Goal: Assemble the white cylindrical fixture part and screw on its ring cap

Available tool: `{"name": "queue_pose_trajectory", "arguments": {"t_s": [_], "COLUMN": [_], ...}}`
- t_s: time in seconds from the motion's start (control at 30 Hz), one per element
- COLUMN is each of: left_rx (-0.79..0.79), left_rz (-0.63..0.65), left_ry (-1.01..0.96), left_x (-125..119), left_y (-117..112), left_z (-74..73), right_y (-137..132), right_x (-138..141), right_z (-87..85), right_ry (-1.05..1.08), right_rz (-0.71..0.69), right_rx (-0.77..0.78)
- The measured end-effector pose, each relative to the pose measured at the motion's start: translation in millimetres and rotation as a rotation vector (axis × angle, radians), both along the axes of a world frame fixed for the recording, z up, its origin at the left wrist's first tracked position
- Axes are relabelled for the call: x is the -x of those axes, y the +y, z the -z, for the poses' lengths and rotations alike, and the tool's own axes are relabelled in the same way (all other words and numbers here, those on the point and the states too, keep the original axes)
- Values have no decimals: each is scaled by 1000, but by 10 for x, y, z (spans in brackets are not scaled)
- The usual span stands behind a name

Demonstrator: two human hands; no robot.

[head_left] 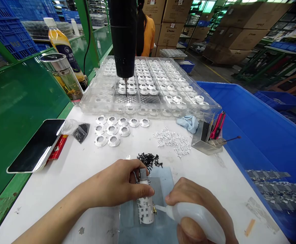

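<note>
1. The left hand (114, 184) was curled closed around a white cylindrical fitting (145, 207), which stood roughly upright on a grey-blue mat (166, 183) near the front of the surface (214, 179).
2. The right hand (196, 206) was closed around a translucent squeeze bottle (197, 217), its thin nozzle (160, 208) reaching toward a small brass part (154, 209) on the fitting's side.
3. Ten white rings (111, 130) lay loose on the surface, near black screws (149, 160) and a pile of small white pieces (172, 142). A clear plastic tray (97, 101) held white parts in many cells, while some near cells showed bare metal mesh (126, 99).
4. Fingers hid part of the fitting, and I could not tell whether the nozzle touched it. The far tray cells were too small to count.
</note>
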State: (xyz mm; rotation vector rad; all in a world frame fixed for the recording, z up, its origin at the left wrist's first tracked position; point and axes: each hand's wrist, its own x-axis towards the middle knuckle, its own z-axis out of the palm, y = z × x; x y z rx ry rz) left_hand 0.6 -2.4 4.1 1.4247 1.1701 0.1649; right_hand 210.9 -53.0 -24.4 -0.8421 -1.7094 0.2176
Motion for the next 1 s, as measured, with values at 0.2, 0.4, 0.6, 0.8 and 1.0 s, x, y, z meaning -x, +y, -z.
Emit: {"name": "queue_pose_trajectory", "arguments": {"t_s": [0.2,0.4,0.6,0.8,1.0], "left_rx": [-10,-1,4,-30,-34], "left_rz": [9,8,2,-17,-6], "left_ry": [-33,-47,-6,20,63], "left_x": [-1,1,-8,-25,-38], "left_y": [11,5,3,7,11], "left_z": [32,31,-49,-44,-63], "right_y": [1,-1,-84,-183,-149], "right_x": [-19,-37,-163,-125,-90], "right_z": [7,0,78,-27,-73], "right_ry": [-28,0,156,58,10], "right_rz": [-14,-21,-24,-86,-82], "right_rx": [-2,55,135,178,151]}}
